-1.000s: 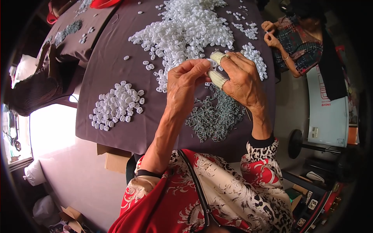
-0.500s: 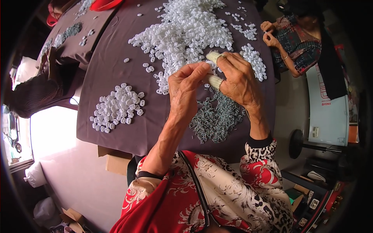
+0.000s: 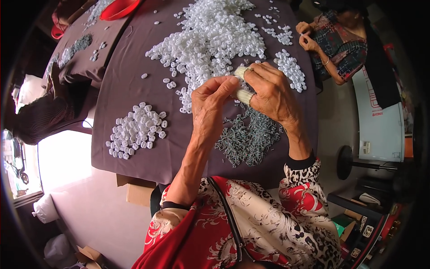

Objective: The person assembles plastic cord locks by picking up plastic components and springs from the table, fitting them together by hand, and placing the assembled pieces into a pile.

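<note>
My left hand [image 3: 209, 101] is closed in a pinch, thumb against forefinger, and what lies between them is too small to make out. Touching or almost touching its fingertips is my right hand [image 3: 274, 94], with cream knitted covers [image 3: 244, 96] on the thumb and forefinger. Between those covered tips a small white plastic piece [image 3: 242, 84] shows in part. Beneath the hands spreads a pile of thin grey-green metal pins [image 3: 248, 139]. Beyond them lies a big heap of white oval plastic pieces [image 3: 210, 40], each with holes. A smaller pile of such pieces [image 3: 136, 130] sits left of my forearm.
A brown cloth covers the table [image 3: 121, 85]. More white pieces [image 3: 290, 69] lie at its right edge, where another person [image 3: 336, 45] sits, hands together. On the left, a second table bears grey and white parts and a red basin [image 3: 118, 10]. A cardboard box [image 3: 139, 194] stands under the front edge.
The view has shifted slightly. My hands keep their pinched pose close together, and the white piece between my right fingertips is now less visible.
</note>
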Demonstrator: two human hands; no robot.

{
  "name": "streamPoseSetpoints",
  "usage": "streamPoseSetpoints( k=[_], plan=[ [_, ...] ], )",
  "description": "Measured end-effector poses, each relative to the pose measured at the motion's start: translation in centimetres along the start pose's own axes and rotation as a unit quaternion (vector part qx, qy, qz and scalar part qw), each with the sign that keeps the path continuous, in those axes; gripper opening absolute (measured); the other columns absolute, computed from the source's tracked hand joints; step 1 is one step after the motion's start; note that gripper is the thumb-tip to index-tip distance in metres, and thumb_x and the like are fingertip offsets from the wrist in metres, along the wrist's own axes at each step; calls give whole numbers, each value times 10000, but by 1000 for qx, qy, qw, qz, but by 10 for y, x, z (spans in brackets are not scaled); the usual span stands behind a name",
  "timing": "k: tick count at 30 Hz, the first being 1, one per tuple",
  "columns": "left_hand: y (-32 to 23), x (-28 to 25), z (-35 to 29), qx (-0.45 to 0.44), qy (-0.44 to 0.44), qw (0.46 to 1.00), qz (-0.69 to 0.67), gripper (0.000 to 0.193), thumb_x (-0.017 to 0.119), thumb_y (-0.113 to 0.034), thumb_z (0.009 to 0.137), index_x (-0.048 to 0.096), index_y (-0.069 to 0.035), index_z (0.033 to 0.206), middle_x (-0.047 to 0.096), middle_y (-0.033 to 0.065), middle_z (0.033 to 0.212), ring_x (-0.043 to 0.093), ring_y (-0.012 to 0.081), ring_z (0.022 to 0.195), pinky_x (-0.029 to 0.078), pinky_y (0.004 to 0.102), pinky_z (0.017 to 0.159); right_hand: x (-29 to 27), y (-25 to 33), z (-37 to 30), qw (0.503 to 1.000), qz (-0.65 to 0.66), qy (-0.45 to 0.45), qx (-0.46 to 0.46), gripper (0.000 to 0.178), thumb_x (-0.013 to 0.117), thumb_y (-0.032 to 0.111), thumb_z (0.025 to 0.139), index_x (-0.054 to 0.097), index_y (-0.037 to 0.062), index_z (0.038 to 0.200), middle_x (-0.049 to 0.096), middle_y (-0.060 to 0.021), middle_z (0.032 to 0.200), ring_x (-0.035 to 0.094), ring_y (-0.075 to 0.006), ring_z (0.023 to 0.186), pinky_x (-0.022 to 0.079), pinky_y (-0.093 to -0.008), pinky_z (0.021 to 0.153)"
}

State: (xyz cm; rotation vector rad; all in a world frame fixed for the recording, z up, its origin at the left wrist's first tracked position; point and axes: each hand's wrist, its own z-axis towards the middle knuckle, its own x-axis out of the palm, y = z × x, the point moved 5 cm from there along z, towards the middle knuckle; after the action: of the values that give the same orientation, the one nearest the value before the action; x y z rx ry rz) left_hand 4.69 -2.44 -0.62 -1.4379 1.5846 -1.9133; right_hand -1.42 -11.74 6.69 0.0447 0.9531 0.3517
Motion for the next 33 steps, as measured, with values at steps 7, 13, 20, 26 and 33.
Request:
streamPoseSetpoints(
  k=[7, 13, 20, 26, 33],
  plan=[
    [-2, -1, -3, 11, -8, 1000, 1, 191, 636, -162, 781, 637, 20, 840, 607, 29, 726, 535, 81, 669, 437, 217, 660, 1, -1, -1, 999, -25, -6, -29, 231, 672, 120, 601, 522, 7, 736, 513, -92, 694, 546, -240, 671, 439, -343, 628],
    [2, -2, -3, 14, -10, 1000, 7, 186, 634, -153, 773, 641, 22, 837, 607, 32, 722, 536, 82, 669, 440, 216, 669, 5, -3, -5, 993, -84, 27, -73, 190, 641, 93, 590, 523, 27, 724, 519, -79, 692, 548, -217, 666, 436, -324, 623],
    [5, 0, -3, 11, -7, 1000, 17, 170, 624, -147, 780, 640, 17, 825, 609, 41, 732, 555, 97, 678, 463, 235, 674, 8, -8, -8, 994, -55, 47, -81, 173, 634, 76, 585, 516, 31, 704, 521, -76, 673, 550, -212, 644, 436, -322, 608],
    [11, -2, 0, -4, 16, 999, -51, 182, 610, -162, 803, 631, 15, 840, 609, 45, 748, 560, 99, 678, 471, 231, 668, 9, -13, -9, 997, -32, 27, -69, 154, 626, 83, 603, 508, 33, 688, 505, -74, 645, 545, -215, 626, 428, -332, 580],
    [9, -1, 0, -20, 20, 1000, -4, 135, 571, -104, 824, 614, 22, 849, 595, 46, 744, 573, 114, 689, 495, 255, 666, 7, -12, -9, 997, -4, 51, -59, 176, 587, -18, 534, 502, -14, 688, 507, -114, 667, 530, -269, 628, 430, -353, 576]
  ],
)
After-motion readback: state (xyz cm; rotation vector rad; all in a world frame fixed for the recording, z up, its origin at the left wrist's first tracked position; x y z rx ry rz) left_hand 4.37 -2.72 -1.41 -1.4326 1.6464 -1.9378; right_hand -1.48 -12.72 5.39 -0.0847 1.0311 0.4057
